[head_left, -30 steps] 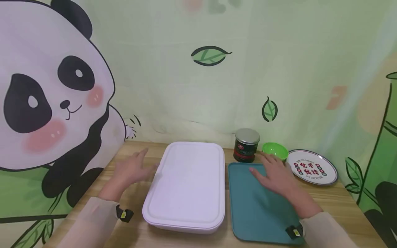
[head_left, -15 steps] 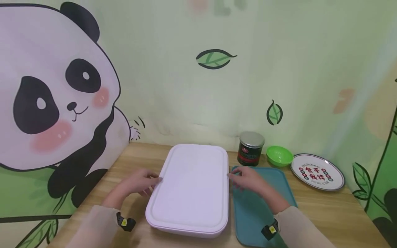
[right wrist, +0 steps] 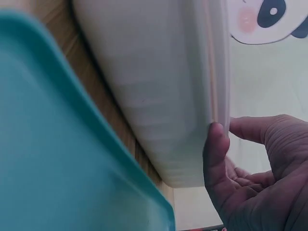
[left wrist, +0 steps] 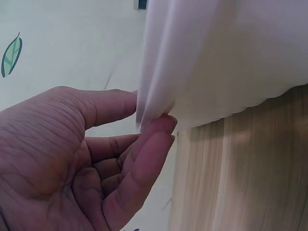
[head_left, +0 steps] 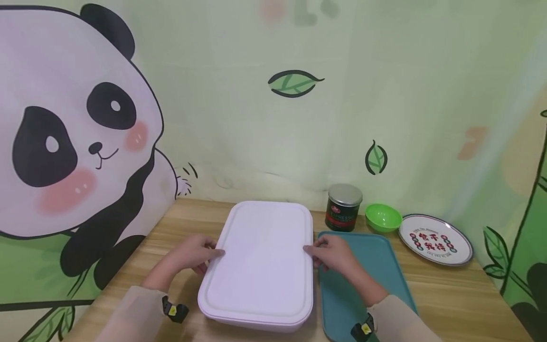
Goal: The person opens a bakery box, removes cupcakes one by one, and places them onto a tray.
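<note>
A pale lilac storage box [head_left: 255, 325] stands on the table, its flat lid [head_left: 260, 261] lying on top. At the lid's left edge my left hand [head_left: 194, 252] pinches the rim, thumb on top and fingertips below, as the left wrist view shows against the box wall [left wrist: 236, 62]. On the opposite side, my right hand [head_left: 333, 252] pinches the lid's right edge, with thumb and a finger around the rim in the right wrist view. The lid sits level along the box's seam [right wrist: 210, 67]. What the box holds is hidden.
Right of the box lies a teal tray [head_left: 363, 294], partly under my right forearm. Behind it stand a dark espresso tin [head_left: 343, 209] with a silver lid and a green bowl [head_left: 383, 217]. A white plate [head_left: 436, 254] with red characters lies farther right. A panda-printed cloth [head_left: 239, 118] hangs behind.
Both hands, spread apart and held over the table and tray a second ago, have come inward to the lid's two long edges and now pinch its rim. The box has not visibly moved.
</note>
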A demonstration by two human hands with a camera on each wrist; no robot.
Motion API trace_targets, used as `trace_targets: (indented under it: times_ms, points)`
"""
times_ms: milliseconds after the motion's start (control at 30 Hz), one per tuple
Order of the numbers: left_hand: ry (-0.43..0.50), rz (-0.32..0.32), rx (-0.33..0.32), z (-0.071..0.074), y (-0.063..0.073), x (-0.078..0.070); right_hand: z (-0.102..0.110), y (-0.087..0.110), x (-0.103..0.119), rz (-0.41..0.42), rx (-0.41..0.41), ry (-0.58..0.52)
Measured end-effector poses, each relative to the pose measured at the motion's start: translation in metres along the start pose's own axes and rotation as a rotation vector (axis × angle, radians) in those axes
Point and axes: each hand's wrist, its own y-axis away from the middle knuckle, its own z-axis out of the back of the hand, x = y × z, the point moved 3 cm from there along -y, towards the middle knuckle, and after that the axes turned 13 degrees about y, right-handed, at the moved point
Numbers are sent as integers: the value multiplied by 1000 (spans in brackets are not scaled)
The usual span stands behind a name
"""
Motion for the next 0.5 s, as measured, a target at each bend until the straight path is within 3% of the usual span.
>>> trace_targets:
  times_ms: [267, 500]
  points:
    - [-30, -29, -14, -1, -2, 0, 1, 0, -1, -50, 38, -59]
    - [27, -30, -18, 0, -2, 5, -1, 4, 0, -45, 30, -108]
